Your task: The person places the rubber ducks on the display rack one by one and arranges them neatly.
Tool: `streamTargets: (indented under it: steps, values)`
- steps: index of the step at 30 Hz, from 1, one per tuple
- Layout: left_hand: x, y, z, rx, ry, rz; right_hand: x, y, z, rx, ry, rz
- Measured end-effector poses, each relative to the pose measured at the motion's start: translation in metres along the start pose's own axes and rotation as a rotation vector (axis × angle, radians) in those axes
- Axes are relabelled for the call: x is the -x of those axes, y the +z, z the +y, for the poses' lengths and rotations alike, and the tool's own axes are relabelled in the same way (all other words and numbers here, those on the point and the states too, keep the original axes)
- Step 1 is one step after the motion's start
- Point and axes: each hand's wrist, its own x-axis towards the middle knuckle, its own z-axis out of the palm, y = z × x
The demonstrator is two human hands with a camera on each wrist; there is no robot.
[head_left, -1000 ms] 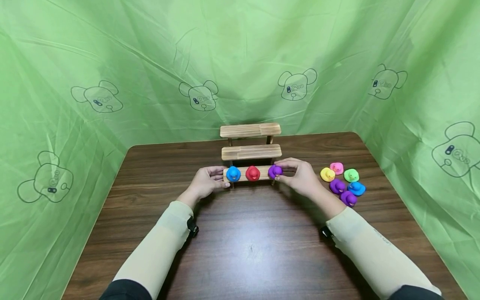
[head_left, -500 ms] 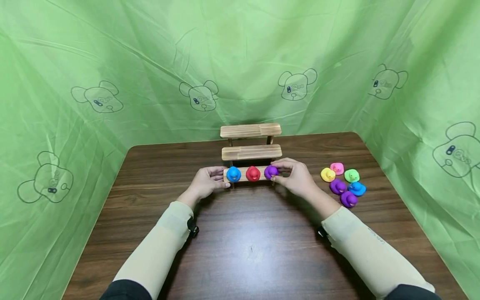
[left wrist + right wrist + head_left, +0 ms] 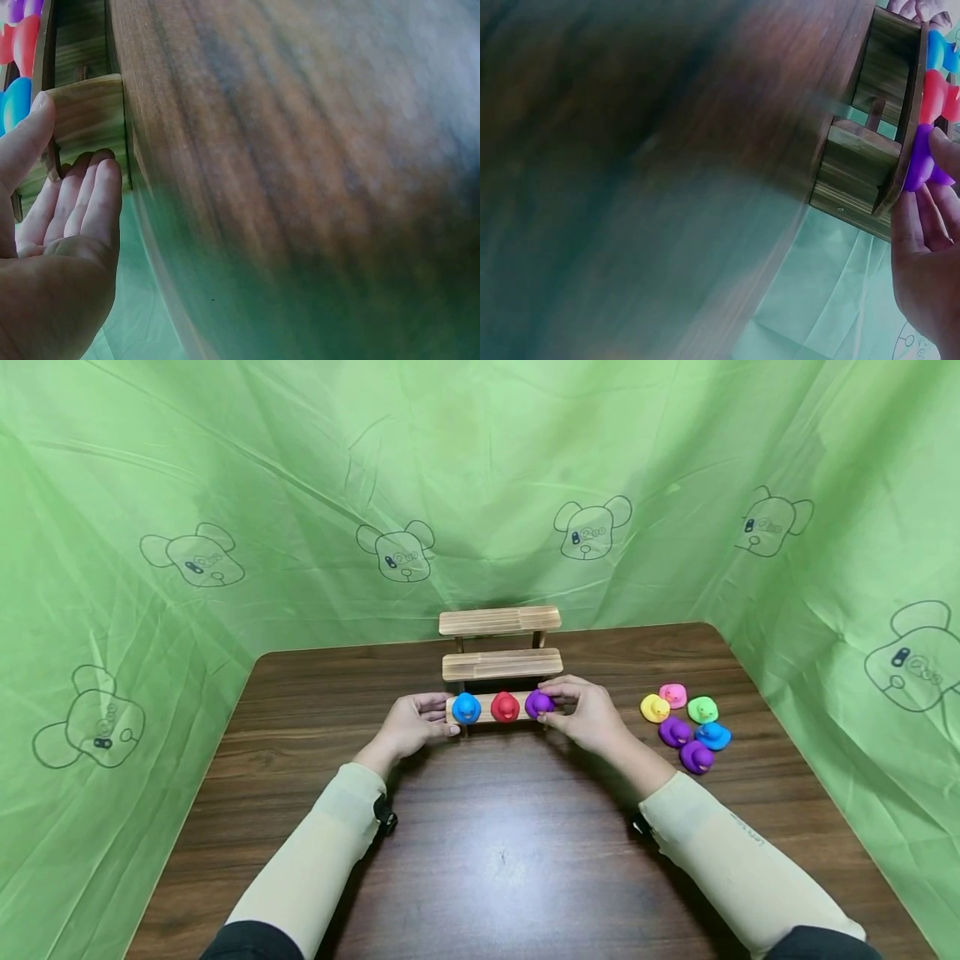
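A tiered wooden display shelf (image 3: 501, 665) stands at the back of the table, with a blue rubber duck (image 3: 467, 708), a red rubber duck (image 3: 505, 707) and a purple rubber duck (image 3: 539, 703) in a row on its lowest step. My left hand (image 3: 407, 725) holds the left end of that step, thumb in front and fingers behind, as the left wrist view also shows. With thumb and fingers, my right hand (image 3: 588, 717) pinches the purple duck at the step's right end. Part of that duck is hidden by the fingers.
Right of the shelf lies a loose group of ducks: pink (image 3: 673, 696), yellow (image 3: 655, 708), green (image 3: 702, 710), blue (image 3: 712, 736) and two purple ones (image 3: 697, 757). A green cloth (image 3: 495, 485) hangs behind and beside the brown table (image 3: 480, 852).
My right hand has slid the purple duck a little left along the lowest step, closer to the red duck. The left hand has stayed at the step's left end.
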Motion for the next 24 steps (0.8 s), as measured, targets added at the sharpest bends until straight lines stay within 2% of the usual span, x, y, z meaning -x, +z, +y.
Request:
streamTargets:
  steps: [12, 20, 24]
  values:
    - [-0.001, 0.000, -0.002, -0.014, 0.006, 0.000, 0.005, -0.008, -0.001, 0.031, 0.005, -0.012]
    - [0.000, 0.001, 0.000, -0.007, -0.004, 0.004, 0.015, -0.031, 0.008, 0.144, 0.023, 0.050]
    - [0.000, 0.000, 0.000, -0.012, 0.002, 0.002, 0.020, -0.045, 0.013, 0.134, 0.048, 0.067]
